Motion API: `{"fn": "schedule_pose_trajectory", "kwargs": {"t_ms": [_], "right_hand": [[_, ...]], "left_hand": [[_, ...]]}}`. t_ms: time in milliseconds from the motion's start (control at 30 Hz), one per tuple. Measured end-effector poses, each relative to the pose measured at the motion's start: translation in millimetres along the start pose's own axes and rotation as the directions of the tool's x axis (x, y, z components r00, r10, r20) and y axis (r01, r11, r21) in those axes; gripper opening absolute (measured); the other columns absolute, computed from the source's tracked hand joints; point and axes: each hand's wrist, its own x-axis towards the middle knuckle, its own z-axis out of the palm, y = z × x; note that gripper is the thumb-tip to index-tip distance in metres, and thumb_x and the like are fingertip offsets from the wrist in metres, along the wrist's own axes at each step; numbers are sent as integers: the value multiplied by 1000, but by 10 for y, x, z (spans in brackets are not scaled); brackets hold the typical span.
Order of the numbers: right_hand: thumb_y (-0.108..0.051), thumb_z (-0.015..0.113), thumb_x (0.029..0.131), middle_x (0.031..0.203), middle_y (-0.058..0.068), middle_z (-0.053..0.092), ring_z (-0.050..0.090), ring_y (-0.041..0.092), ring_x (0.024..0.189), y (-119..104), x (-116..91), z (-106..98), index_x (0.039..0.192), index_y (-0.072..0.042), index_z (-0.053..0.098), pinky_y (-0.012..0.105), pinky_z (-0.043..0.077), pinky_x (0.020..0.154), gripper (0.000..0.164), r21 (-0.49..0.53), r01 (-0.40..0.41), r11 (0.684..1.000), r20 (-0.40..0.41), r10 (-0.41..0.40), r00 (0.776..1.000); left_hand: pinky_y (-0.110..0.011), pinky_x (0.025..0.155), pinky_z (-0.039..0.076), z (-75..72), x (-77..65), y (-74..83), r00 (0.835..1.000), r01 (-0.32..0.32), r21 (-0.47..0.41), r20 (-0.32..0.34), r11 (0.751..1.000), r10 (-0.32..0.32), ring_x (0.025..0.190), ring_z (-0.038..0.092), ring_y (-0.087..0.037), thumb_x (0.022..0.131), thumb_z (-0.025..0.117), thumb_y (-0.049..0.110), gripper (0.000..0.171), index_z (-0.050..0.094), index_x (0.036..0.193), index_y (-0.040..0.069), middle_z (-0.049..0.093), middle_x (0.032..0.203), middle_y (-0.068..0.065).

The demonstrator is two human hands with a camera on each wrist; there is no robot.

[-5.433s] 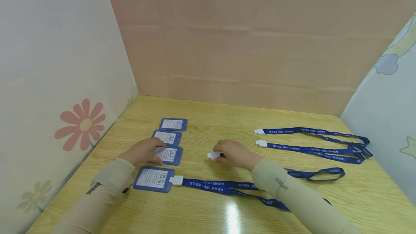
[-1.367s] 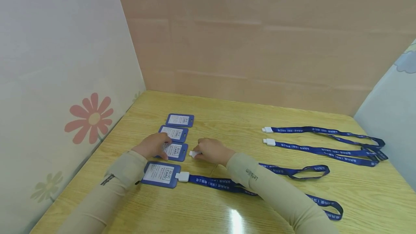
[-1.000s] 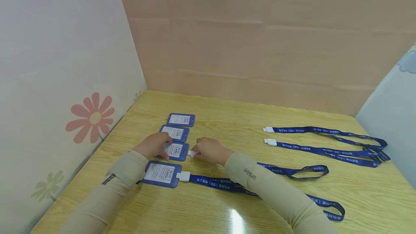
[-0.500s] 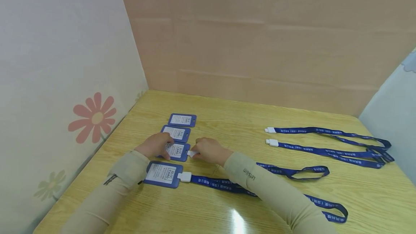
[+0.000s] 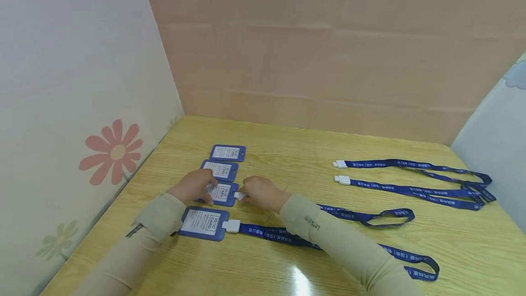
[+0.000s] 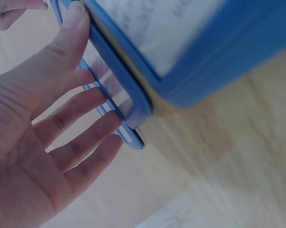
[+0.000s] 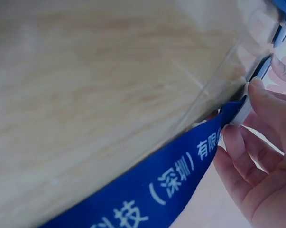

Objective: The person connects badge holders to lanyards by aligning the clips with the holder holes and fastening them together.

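Left fingers (image 5: 207, 178) hold card (image 5: 223, 192), steadying it, I'd say | right fingers (image 5: 249, 185) pinch clip (image 5: 239, 195) at card's 3 o'clock, likely for control

Blue lanyards (image 5: 382, 217) with white lettering

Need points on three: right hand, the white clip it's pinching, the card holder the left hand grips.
Right hand (image 5: 263, 193): head view, back of the hand.
White clip (image 5: 239, 195): head view, the end showing past the fingertips.
Card holder (image 5: 222, 193): head view, its printed insert.
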Motion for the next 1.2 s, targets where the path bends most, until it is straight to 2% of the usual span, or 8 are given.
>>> {"fn": "schedule_pose_trajectory", "kwargs": {"t_ms": [167, 433, 733, 933, 1033, 1200], "right_hand": [[-31, 66, 86, 79, -2, 64, 50, 7, 64, -2, 5, -10, 97, -15, 74, 17, 50, 63, 21, 6, 3, 1000, -12, -3, 1000], [-29, 66, 86, 79, -2, 64, 45, 5, 63, 12, 38, -9, 98, -15, 74, 15, 45, 60, 21, 89, -23, 996, 29, 21, 999], [-28, 68, 84, 86, -1, 70, 55, 6, 69, -15, 79, -48, 93, -14, 74, 17, 52, 69, 18, 124, -81, 989, 56, 74, 996], [-29, 69, 82, 88, -1, 71, 61, 9, 75, -47, 105, -39, 93, -14, 73, 19, 53, 72, 19, 104, -105, 989, 50, 101, 994], [-29, 69, 82, 86, -1, 71, 60, 8, 72, -56, 114, -30, 91, -13, 73, 19, 52, 69, 19, 104, -117, 988, 48, 113, 992], [-29, 70, 81, 84, -1, 71, 55, 7, 68, -58, 128, -38, 89, -12, 73, 19, 51, 66, 18, 120, -149, 982, 54, 143, 988]], "left_hand": [[-39, 87, 52, -15, 30, 9, 1000, -3, 14, 8, 1000, 3, 91, 62, -23, 60, 85, 17, 48, 69, 103, 3, 66, 103, -10], [-37, 84, 53, -38, 81, 20, 999, 16, 27, 38, 1000, -17, 86, 60, -19, 57, 87, 17, 48, 71, 101, 2, 66, 105, -11], [-38, 84, 53, -50, 112, 39, 998, 31, -6, 46, 1000, -30, 92, 63, -24, 55, 88, 12, 47, 71, 98, 3, 68, 103, -11], [-39, 87, 53, -53, 137, 70, 997, 18, 70, 71, 997, -23, 89, 62, -23, 55, 88, 14, 48, 70, 98, 1, 67, 100, -9], [-38, 87, 53, -61, 147, 86, 996, 14, 97, 82, 995, -22, 86, 61, -21, 55, 88, 15, 47, 71, 97, 1, 66, 100, -9], [-38, 85, 53, -76, 147, 92, 997, -10, 95, 71, 995, 3, 84, 61, -20, 55, 88, 15, 46, 71, 95, 1, 66, 97, -8]]}}
